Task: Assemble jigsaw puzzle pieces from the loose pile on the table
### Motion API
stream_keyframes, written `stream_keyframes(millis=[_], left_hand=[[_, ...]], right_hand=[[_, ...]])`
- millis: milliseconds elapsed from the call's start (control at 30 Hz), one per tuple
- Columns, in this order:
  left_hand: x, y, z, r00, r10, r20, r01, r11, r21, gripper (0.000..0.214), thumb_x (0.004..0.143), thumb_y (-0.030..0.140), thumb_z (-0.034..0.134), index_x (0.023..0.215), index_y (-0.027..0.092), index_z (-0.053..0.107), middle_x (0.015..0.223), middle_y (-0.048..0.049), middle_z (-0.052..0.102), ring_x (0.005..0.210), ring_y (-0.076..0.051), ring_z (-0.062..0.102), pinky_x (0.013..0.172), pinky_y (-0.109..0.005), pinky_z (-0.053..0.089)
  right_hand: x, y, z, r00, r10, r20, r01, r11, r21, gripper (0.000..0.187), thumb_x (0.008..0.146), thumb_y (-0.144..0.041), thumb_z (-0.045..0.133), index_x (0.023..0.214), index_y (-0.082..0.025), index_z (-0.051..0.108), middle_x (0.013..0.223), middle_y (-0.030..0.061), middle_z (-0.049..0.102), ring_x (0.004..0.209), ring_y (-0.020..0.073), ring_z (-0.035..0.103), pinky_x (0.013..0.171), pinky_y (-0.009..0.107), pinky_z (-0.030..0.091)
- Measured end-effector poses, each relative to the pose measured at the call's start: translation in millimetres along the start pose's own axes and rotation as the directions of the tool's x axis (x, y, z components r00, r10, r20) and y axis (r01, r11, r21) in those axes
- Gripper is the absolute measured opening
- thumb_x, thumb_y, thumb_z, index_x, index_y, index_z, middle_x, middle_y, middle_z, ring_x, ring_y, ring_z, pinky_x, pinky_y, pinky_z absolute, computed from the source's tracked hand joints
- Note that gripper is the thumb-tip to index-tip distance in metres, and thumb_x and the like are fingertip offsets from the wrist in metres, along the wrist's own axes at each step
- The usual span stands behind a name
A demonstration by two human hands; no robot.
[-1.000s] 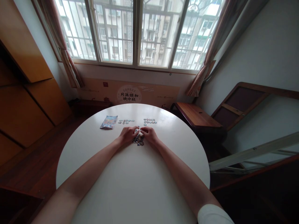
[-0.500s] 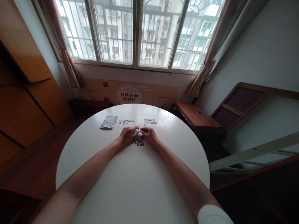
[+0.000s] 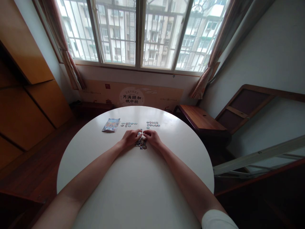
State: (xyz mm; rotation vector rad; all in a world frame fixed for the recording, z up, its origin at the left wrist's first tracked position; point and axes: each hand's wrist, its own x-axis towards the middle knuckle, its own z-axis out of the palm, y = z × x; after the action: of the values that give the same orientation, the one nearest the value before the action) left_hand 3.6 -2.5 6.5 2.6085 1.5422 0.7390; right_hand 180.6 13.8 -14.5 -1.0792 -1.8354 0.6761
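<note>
Over a small heap of jigsaw puzzle pieces (image 3: 141, 144) on the white round table, my two hands come close together with bent fingers. My left hand (image 3: 131, 137) pinches at the heap's left side, thumb and forefinger closed on what looks like a small pale puzzle piece. Facing it, my right hand (image 3: 152, 137) is also closed in a pinch, its fingertips at a tiny piece by the heap's far end. The fingers partly hide both pieces. Beyond my hands lie two groups of pieces in rows, a left group (image 3: 128, 124) and a right group (image 3: 152, 124).
A colourful printed packet (image 3: 111, 125) lies left of the sorted pieces. The round table (image 3: 138, 187) has a curved edge all round. A wooden bench (image 3: 200, 117) stands beyond it to the right, and a barred window (image 3: 119, 35) is straight ahead.
</note>
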Motion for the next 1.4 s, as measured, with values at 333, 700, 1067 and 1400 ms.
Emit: stream_keyframes(millis=[333,700,1067,1400], left_hand=[[0,1,-0.4,1.0,-0.022,0.012,0.022,0.999,-0.028,0.032,0.085,0.04,0.044,0.106,0.023,0.062,0.069,-0.0004,0.065,0.063,-0.014,0.059,0.063,-0.022,0.039],[1,1,0.6,0.997,-0.072,-0.035,0.071,0.997,-0.028,0.035,0.084,0.046,0.044,0.102,0.023,0.064,0.065,0.0004,0.063,0.061,-0.013,0.058,0.06,-0.022,0.037],[5,-38,-5.8,0.831,-0.516,-0.208,0.524,0.852,-0.024,0.028,0.078,0.04,0.052,0.096,0.023,0.065,0.073,-0.0027,0.066,0.069,-0.017,0.059,0.062,-0.025,0.04],[2,-32,-1.4,0.919,-0.374,-0.126,0.387,0.915,0.112,0.027,0.077,0.045,0.053,0.082,0.022,0.065,0.084,-0.0052,0.065,0.074,-0.02,0.06,0.064,-0.028,0.042]], right_hand=[[1,2,1,1.0,-0.01,-0.005,0.01,0.999,-0.034,0.021,0.072,-0.026,0.058,0.085,-0.014,0.069,0.074,0.0048,0.067,0.063,0.0135,0.057,0.061,0.025,0.045],[2,8,3,0.999,0.023,-0.043,-0.024,0.999,-0.026,0.026,0.075,-0.025,0.056,0.095,-0.014,0.068,0.083,0.0071,0.068,0.067,0.015,0.06,0.067,0.028,0.049],[-1,4,1,0.999,0.03,-0.034,-0.031,0.999,-0.024,0.023,0.076,-0.027,0.053,0.088,-0.015,0.068,0.077,0.0053,0.067,0.066,0.0151,0.059,0.061,0.026,0.048],[-1,-1,-1,1.0,0.009,-0.028,-0.011,0.997,-0.074,0.021,0.076,-0.026,0.052,0.082,-0.015,0.069,0.068,0.0032,0.063,0.061,0.0144,0.058,0.055,0.023,0.044]])
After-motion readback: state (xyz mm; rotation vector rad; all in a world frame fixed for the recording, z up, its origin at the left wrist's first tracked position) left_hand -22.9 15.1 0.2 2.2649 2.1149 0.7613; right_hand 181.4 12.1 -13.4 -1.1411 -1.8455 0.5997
